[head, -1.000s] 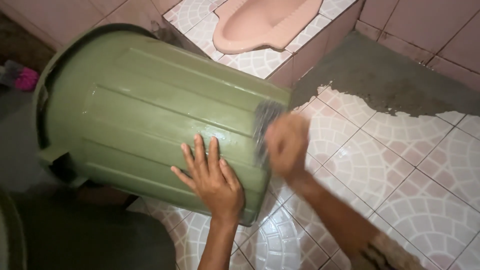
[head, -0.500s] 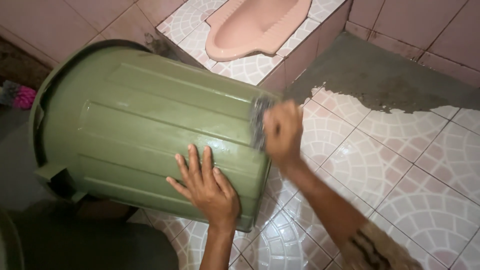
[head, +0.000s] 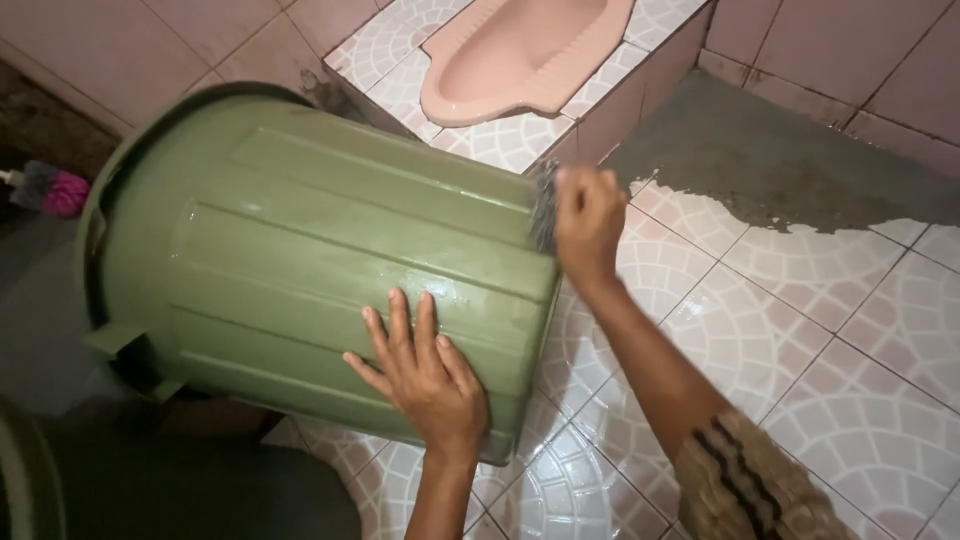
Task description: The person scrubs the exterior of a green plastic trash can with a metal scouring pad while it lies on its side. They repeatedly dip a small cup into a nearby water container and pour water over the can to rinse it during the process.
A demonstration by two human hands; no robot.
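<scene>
Left hand (head: 425, 375) splayed flat steadies the tipped green bin (head: 300, 250); right hand (head: 588, 220) grips a steel scourer (head: 543, 215) at its base rim, best pressed firmly.

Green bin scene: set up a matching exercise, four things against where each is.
Things:
1. left hand
2. right hand
3. pink squat toilet
4. grey scouring pad

Places:
A. on the raised tiled step at the top
B. flat on the side of the green bin
C. pressed against the bin's bottom edge
D. closed round the pad at the bin's base

Pairs: 1-B, 2-D, 3-A, 4-C
</scene>
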